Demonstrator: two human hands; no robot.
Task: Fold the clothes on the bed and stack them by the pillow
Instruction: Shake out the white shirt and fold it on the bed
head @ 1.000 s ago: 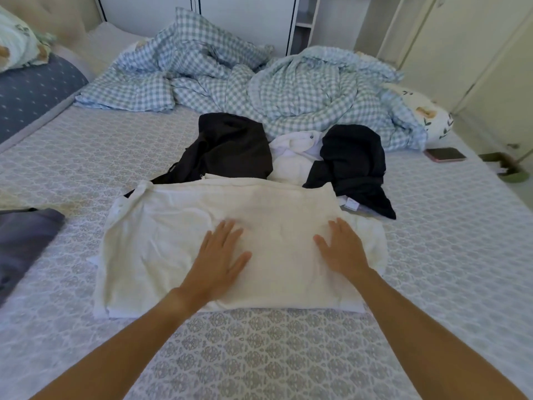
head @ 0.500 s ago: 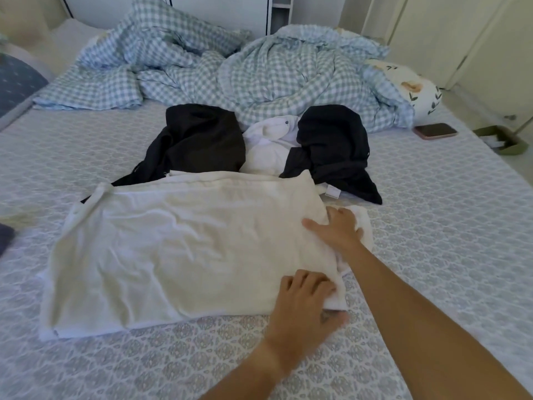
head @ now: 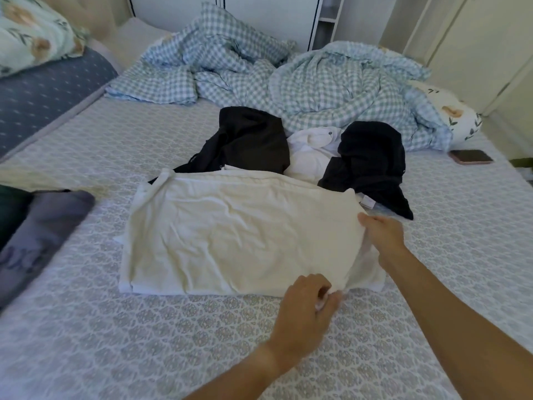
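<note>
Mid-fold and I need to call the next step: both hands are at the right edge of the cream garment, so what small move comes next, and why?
Probably lift that right edge and carry it leftward over the cream garment to halve it. The left hand pinches the near right corner, the right hand holds the far right edge, and the cloth lies flat.

Soft even daylight; left edge blurred, distorted.

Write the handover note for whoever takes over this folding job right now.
Left hand: grip pinches the cream garment at its near right corner.
Right hand: holds the same garment's right edge, farther up.
Cream garment lies partly folded on the bed.
Unfolded behind it: two black garments and a white one.
A grey folded piece lies at left.
Left: finish this fold, fold the rest, stack by the pillow.
</note>
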